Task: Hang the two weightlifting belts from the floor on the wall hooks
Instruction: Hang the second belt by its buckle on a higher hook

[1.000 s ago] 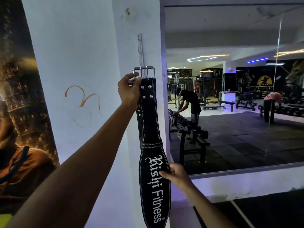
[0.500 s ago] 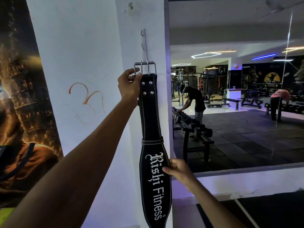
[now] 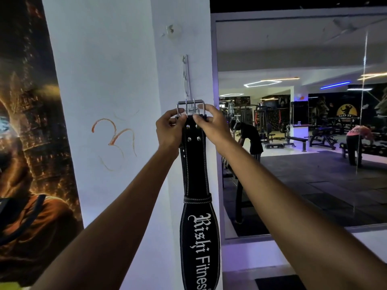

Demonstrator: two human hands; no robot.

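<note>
Right hand [image 3: 211, 124] has come up from belt's [image 3: 195, 176] lower part to buckle [image 3: 190, 108]; both hands now pinch it, left hand [image 3: 170, 130] opposite. Belt hangs vertical, buckle at hook rail [image 3: 186, 78] bottom.

Two bare forearms are showing, the left hand [image 3: 170, 130] and right hand [image 3: 211, 124] wearing no gloves, rings, watch or visible sleeves.

A belt [image 3: 195, 164] hangs against the pillar [image 3: 125, 80], its buckle [image 3: 190, 107] just below the hook rail [image 3: 186, 76], poster [image 3: 25, 143] left, mirror [image 3: 303, 122] right.
</note>
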